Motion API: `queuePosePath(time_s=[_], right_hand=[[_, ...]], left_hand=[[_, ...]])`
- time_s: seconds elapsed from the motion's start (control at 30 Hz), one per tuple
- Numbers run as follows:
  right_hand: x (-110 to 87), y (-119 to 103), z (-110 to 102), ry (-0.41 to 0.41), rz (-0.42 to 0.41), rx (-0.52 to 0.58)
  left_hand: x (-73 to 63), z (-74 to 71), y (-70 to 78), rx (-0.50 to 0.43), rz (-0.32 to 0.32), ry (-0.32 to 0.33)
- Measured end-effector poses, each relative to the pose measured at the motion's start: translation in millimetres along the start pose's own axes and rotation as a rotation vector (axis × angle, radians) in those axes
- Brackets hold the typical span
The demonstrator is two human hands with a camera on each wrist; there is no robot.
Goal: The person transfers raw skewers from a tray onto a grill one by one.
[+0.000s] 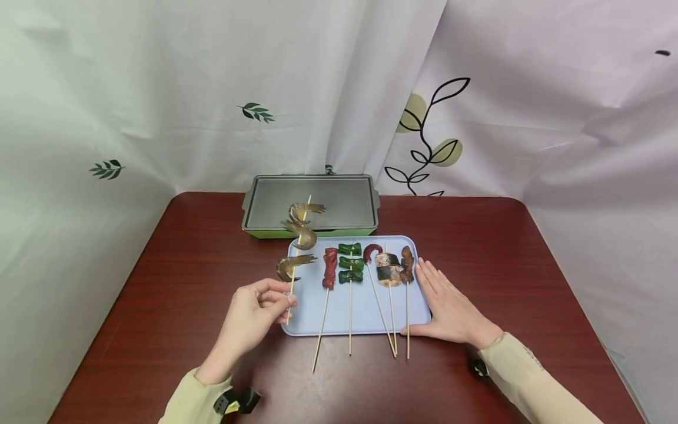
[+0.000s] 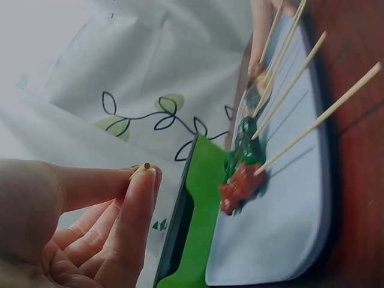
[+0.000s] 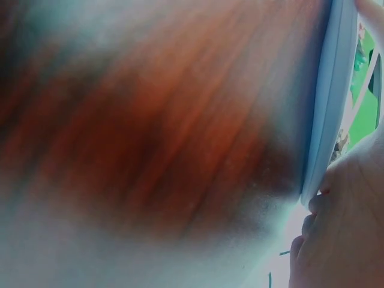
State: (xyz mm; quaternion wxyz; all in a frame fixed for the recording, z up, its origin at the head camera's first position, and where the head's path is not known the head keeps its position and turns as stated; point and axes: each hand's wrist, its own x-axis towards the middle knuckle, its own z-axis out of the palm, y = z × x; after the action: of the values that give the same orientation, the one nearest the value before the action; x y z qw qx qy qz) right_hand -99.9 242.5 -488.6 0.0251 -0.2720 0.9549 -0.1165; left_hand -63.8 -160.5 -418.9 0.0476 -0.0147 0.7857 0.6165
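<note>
My left hand (image 1: pixel 259 315) pinches the lower stick of a shrimp skewer (image 1: pixel 304 238) between thumb and fingers. Several shrimp are on its upper part, raised over the left side of the pale blue tray (image 1: pixel 307 321). In the left wrist view the stick's cut end (image 2: pixel 144 168) pokes out of the pinch. With straight fingers, my right hand (image 1: pixel 447 306) rests against the tray's right edge, thumb at the front rim. On the tray lie a red meat skewer (image 1: pixel 329 268), a green pepper skewer (image 1: pixel 350 263), a tentacle skewer (image 1: pixel 372 252), a fish skewer (image 1: pixel 389 274) and a brown meat skewer (image 1: pixel 406 265).
Behind the tray stands a green griddle (image 1: pixel 339 203) with a dark flat plate. The skewer sticks overhang the tray's front rim. A reddish-brown table (image 1: pixel 477 247) lies beneath, with white patterned curtains (image 1: pixel 212 88) along its back and sides.
</note>
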Motion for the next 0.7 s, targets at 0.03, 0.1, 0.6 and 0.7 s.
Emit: queuePosePath(time_s=[0.03, 0.1, 0.6, 0.7], right_hand=[[0.1, -0.1, -0.2, -0.002, 0.003, 0.000], [-0.1, -0.7, -0.8, -0.009, 0.010, 0.002], [-0.8, -2.3, -1.2, -0.004, 0.013, 0.006], [-0.8, -2.2, -0.6, 0.001, 0.010, 0.004]], left_hand=[[2.9, -1.7, 0.1, 0.006, 0.010, 0.012], [9.8, -6.1, 0.5, 0.023, 0.025, 0.035], [84.0, -51.4, -3.0, 0.052, 0.064, 0.155], [93.7, -55.3, -4.2, 0.020, 0.034, 0.150]])
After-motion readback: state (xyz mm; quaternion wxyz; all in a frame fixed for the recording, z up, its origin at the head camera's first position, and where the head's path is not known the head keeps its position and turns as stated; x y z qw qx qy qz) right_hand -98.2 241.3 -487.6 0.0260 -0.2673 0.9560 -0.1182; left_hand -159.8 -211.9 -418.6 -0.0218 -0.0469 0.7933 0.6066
